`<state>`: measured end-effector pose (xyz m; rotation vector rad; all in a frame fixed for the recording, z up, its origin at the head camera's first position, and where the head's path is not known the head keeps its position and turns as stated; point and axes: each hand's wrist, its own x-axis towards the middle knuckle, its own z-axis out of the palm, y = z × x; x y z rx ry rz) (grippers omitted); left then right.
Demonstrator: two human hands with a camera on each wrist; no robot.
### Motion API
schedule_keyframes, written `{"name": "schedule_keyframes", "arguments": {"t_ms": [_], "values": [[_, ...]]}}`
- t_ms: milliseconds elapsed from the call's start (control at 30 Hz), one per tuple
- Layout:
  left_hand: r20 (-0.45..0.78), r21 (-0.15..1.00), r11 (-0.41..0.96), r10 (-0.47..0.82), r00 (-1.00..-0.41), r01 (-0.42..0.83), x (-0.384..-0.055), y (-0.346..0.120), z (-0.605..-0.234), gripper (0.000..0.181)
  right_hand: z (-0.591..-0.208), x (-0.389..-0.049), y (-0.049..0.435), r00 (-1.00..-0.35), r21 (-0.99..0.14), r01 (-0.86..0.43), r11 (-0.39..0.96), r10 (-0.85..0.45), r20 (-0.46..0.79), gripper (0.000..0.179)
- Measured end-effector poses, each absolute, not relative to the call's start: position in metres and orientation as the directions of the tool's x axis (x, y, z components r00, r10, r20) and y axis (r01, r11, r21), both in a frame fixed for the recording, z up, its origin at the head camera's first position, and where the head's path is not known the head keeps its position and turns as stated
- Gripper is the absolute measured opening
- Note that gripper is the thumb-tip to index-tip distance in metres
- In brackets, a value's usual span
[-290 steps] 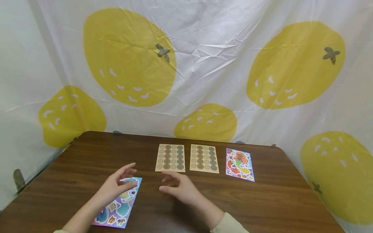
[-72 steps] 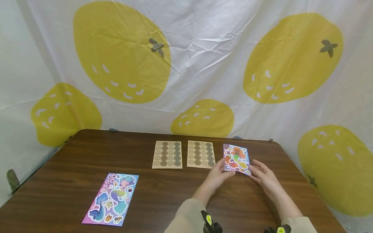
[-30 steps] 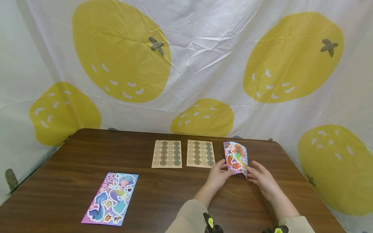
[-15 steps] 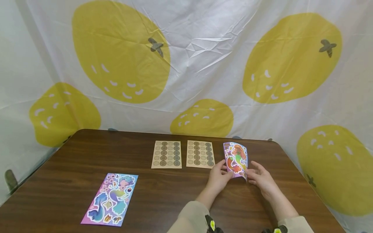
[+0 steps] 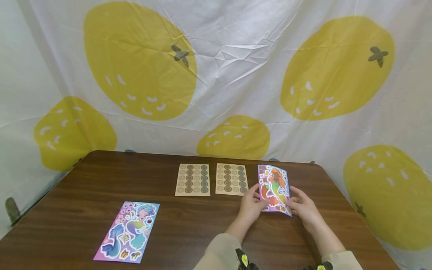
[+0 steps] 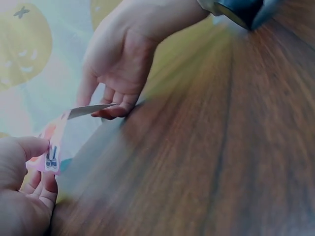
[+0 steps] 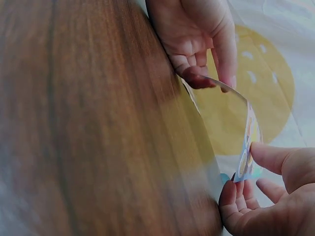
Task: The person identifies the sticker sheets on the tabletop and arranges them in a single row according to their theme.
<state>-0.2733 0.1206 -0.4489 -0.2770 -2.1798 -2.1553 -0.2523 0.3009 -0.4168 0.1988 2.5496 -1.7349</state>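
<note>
A mermaid sticker sheet (image 5: 275, 187) with a red-haired figure is held by both hands near the right of the table. My left hand (image 5: 250, 206) pinches its lower left edge between thumb and fingers. On the lower right edge, my right hand (image 5: 303, 208) pinches it the same way. In the left wrist view the sheet (image 6: 52, 160) bows between the two hands, its near edge lifted off the tabletop. The right wrist view shows the sheet (image 7: 246, 160) curved too, with the right thumb on its printed face.
Two beige sheets of round stickers, one (image 5: 192, 180) and another (image 5: 231, 179), lie left of the hands. A blue-haired mermaid sticker sheet (image 5: 127, 231) lies at the front left. Behind the brown wooden table (image 5: 189, 232) hangs a white curtain (image 5: 236, 75) with yellow fruit prints.
Both hands have left the blue-haired mermaid sheet's side and moved right to the red-haired one. Over the last second its near edge has come up and toward me, and both thumbs lie on it.
</note>
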Motion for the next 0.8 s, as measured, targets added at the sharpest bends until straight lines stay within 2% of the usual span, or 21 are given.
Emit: {"name": "schedule_keyframes", "arguments": {"t_ms": [233,533,800], "values": [[0.169,0.986,-0.015,0.081,-0.982,0.168,-0.2746,0.1186,-0.4498,0.067,-0.4161,-0.2533,0.3039,-0.990,-0.909,0.136,0.394,0.094,-0.108,0.073],[0.154,0.988,-0.017,0.092,-0.984,0.153,-0.2762,0.1161,-0.4494,0.072,-0.4159,-0.2534,0.3042,-0.989,-0.901,0.125,0.414,0.127,-0.079,0.068],[0.130,0.991,-0.054,0.150,-0.980,0.124,-0.2763,0.1102,-0.4496,0.081,-0.4140,-0.2540,0.3043,-0.991,-0.900,0.104,0.424,0.125,-0.056,0.069]]}}
